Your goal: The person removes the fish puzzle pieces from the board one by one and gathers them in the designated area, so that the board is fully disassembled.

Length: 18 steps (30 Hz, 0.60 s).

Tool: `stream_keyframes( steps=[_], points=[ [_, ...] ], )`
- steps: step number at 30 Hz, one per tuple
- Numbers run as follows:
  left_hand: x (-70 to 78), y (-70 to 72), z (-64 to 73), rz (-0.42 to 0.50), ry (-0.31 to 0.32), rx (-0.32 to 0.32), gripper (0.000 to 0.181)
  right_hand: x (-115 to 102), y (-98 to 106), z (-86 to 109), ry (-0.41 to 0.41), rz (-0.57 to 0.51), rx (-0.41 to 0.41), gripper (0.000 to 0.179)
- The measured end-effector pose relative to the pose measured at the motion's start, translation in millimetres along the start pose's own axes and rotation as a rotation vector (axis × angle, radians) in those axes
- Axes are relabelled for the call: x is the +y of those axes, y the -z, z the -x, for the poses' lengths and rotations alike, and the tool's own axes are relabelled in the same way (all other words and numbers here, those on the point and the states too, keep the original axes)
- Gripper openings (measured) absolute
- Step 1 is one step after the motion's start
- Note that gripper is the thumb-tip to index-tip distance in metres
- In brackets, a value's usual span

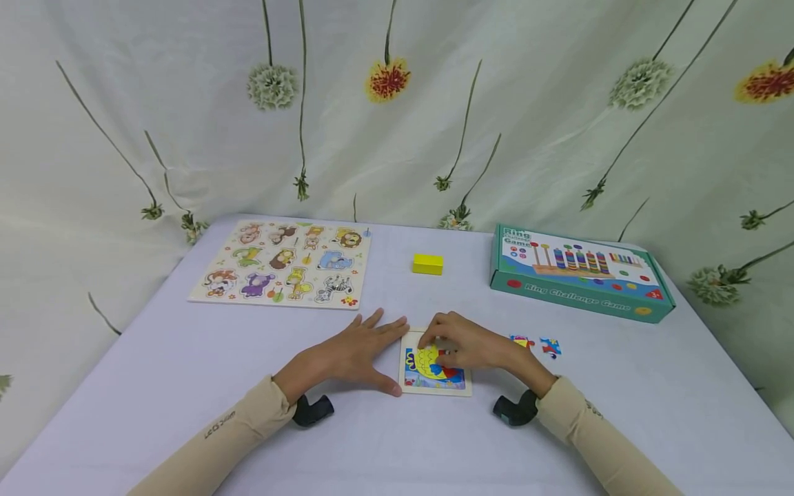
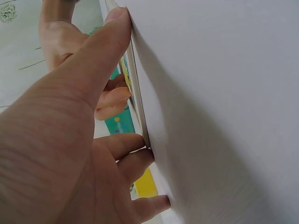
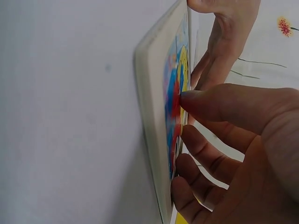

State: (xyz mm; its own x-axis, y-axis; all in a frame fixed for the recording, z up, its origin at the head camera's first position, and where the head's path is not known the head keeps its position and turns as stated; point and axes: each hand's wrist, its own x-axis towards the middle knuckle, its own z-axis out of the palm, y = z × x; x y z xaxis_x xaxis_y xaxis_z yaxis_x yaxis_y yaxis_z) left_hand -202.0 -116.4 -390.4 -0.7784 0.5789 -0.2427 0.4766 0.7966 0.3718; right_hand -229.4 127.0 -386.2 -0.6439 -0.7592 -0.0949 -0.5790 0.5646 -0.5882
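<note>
A small wooden-framed jigsaw puzzle [image 1: 437, 393] with a yellow, red and blue picture lies flat on the table. My left hand [image 1: 356, 350] rests at its left side with fingers spread. In the left wrist view, the thumb [image 2: 110, 46] and some fingertips touch the frame's edge. My right hand [image 1: 468, 341] is over the puzzle with bent fingers. Its thumb [image 3: 201, 102] and fingertips meet the picture and seem to pinch a puzzle piece [image 3: 173, 105] lying in the frame, partly hidden by the fingers. Two loose puzzle pieces [image 1: 549, 346] lie to the right, one partly behind the right wrist.
A large animal peg puzzle board [image 1: 288, 265] lies at the back left. Behind the small puzzle sits a yellow block [image 1: 428, 264]. A green Ring Challenge Game box [image 1: 579, 275] stands at the back right, before a floral cloth backdrop [image 1: 347, 138].
</note>
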Motion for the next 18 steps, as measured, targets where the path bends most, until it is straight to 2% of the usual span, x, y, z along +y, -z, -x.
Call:
stream_keyframes(
  steps=[18],
  points=[
    [-0.6,-0.4,-0.4,0.010,-0.011,0.012,0.104,-0.2,-1.1,-0.8,-0.019,-0.050,0.007,0.026]
  ],
)
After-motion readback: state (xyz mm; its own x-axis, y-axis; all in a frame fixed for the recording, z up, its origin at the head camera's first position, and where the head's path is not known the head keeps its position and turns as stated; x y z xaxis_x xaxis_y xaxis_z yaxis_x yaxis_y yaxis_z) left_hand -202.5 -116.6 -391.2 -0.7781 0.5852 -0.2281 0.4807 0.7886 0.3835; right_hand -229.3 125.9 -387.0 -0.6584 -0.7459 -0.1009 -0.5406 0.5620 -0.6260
